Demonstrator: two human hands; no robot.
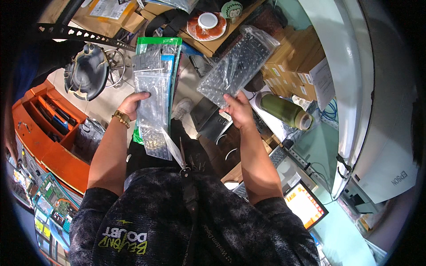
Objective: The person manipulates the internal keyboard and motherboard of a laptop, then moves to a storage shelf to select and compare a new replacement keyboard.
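Note:
My left hand (133,105) is closed on the edge of a stack of flat laptop keyboards (151,88) in clear plastic bags, its thumb lying on top. A green-edged packet (159,41) and blue-edged pieces show behind the top bag. My right hand (239,111) pinches the near corner of a single black laptop keyboard (242,57) in a crinkled clear bag, tilted up to the right. The two bundles are held apart in front of me. My fingers under both are partly hidden.
A round stool (88,73) stands left, beside an orange organiser (49,137). Stacked cardboard boxes (293,62), a green bottle (279,108) and a lit screen (305,204) are on the right. A plate (206,31) with a white lid lies ahead. Another person's arm (9,137) shows far left.

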